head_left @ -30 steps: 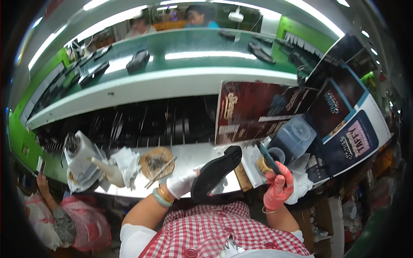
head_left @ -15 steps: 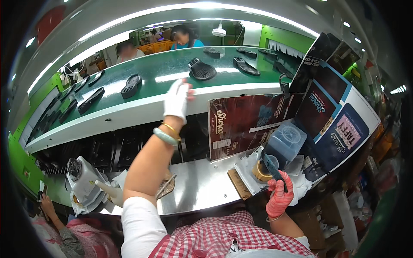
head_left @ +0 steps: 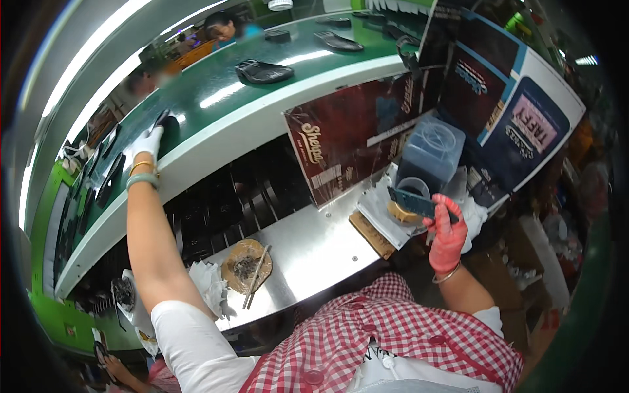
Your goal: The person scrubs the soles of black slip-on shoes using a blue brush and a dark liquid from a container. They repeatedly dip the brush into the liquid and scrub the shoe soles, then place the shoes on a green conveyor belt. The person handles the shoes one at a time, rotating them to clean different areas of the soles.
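On the green conveyor belt point(head_left: 216, 114), my left hand point(head_left: 145, 143) in a white glove has its fingers closed on the near end of a black shoe sole point(head_left: 162, 118). The arm is stretched out to the far left. My right hand point(head_left: 448, 237), in a red glove, pinches a flat, dark, strip-shaped tool point(head_left: 414, 202); its exact kind is unclear. The tool is held level in front of a clear cup point(head_left: 414, 185) and a tan round container point(head_left: 401, 213). Another black sole point(head_left: 263, 72) lies on the belt to the right.
Cardboard panels point(head_left: 354, 134) stand behind a translucent blue-grey jar point(head_left: 432, 149). On the metal bench point(head_left: 314, 239) sit a round brown dish point(head_left: 246, 267) with sticks point(head_left: 257, 278) and a wooden block point(head_left: 371, 234). People sit beyond the belt; another person's hand point(head_left: 118, 370) shows at lower left.
My left hand has reached farther left along the belt and onto a sole. The view has turned. My right hand's tool has swung from steeply slanted to nearly level.
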Demonstrator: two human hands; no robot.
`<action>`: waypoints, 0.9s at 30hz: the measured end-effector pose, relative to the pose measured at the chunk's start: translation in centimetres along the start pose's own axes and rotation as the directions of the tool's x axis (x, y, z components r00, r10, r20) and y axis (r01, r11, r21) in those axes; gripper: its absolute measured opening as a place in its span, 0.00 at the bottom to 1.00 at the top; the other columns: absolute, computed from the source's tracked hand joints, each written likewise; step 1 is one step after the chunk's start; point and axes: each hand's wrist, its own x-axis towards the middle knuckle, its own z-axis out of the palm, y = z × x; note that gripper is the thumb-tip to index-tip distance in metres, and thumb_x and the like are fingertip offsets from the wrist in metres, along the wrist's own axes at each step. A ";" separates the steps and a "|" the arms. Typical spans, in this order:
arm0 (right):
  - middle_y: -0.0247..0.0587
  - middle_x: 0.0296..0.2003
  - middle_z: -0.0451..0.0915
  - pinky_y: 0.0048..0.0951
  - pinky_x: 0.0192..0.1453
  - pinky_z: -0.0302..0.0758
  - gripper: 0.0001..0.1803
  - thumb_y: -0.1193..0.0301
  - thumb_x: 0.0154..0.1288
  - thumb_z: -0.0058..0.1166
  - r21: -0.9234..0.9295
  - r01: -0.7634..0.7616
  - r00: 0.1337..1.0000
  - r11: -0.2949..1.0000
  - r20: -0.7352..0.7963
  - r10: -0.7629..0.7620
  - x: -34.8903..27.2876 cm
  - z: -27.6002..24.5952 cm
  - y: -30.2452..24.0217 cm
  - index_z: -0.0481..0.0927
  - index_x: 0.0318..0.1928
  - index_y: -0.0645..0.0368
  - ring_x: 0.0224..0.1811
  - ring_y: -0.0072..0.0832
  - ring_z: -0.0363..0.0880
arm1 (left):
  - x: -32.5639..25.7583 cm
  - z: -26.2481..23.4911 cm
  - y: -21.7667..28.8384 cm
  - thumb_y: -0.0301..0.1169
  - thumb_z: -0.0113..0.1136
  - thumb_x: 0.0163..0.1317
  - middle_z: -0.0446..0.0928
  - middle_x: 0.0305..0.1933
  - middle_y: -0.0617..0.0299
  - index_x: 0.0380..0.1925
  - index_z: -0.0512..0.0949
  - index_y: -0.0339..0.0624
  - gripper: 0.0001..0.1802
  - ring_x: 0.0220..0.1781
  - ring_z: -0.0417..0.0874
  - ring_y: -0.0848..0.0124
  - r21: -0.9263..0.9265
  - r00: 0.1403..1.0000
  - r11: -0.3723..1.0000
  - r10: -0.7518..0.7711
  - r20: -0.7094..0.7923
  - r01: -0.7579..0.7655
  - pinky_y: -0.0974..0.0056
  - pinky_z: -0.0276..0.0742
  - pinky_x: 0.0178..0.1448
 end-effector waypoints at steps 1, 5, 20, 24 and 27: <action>0.32 0.37 0.78 0.15 0.30 0.71 0.11 0.70 0.66 0.52 0.008 -0.039 0.999 0.999 0.036 0.039 0.7 0.3 -0.2 0.77 0.45 0.62 0.27 0.13 0.72 | 0.3 0.0 -4.4 0.49 0.50 0.58 0.79 0.47 0.51 0.45 0.78 0.41 0.25 0.55 0.76 0.58 -0.112 0.970 0.975 0.173 -0.174 -0.194 0.62 0.67 0.58; 0.32 0.33 0.79 0.18 0.32 0.74 0.14 0.64 0.65 0.54 -0.231 -0.066 0.996 0.971 0.051 0.080 3.8 -1.8 -0.7 0.79 0.44 0.62 0.29 0.15 0.75 | -10.5 1.2 7.4 0.37 0.48 0.65 0.72 0.54 0.61 0.56 0.69 0.37 0.22 0.46 0.77 0.72 -0.857 0.897 0.431 -0.196 -0.396 -0.284 0.66 0.69 0.50; 0.36 0.28 0.80 0.22 0.30 0.73 0.17 0.59 0.62 0.56 -0.539 -0.093 0.964 0.837 0.161 0.211 7.8 -3.9 2.1 0.80 0.44 0.60 0.25 0.19 0.76 | -39.3 10.8 19.3 0.20 0.53 0.52 0.72 0.53 0.47 0.60 0.60 0.37 0.32 0.53 0.78 0.52 -0.604 0.708 -0.369 0.359 0.608 0.706 0.55 0.77 0.56; 0.35 0.31 0.80 0.21 0.32 0.73 0.17 0.61 0.63 0.55 -0.485 -0.118 0.956 0.867 0.182 0.232 7.9 -4.1 2.4 0.79 0.44 0.61 0.27 0.19 0.76 | -40.1 11.3 20.6 0.27 0.54 0.56 0.71 0.55 0.42 0.62 0.58 0.36 0.32 0.54 0.76 0.48 -0.546 0.667 -0.384 0.438 0.602 0.745 0.49 0.76 0.55; 0.35 0.34 0.80 0.20 0.35 0.74 0.16 0.62 0.64 0.54 -0.467 -0.132 0.946 0.874 0.204 0.252 7.9 -4.1 2.1 0.79 0.44 0.63 0.29 0.19 0.76 | -40.4 13.2 19.7 0.36 0.50 0.62 0.71 0.55 0.41 0.60 0.61 0.35 0.28 0.54 0.76 0.48 -0.271 0.520 -0.484 0.511 0.685 0.832 0.50 0.78 0.53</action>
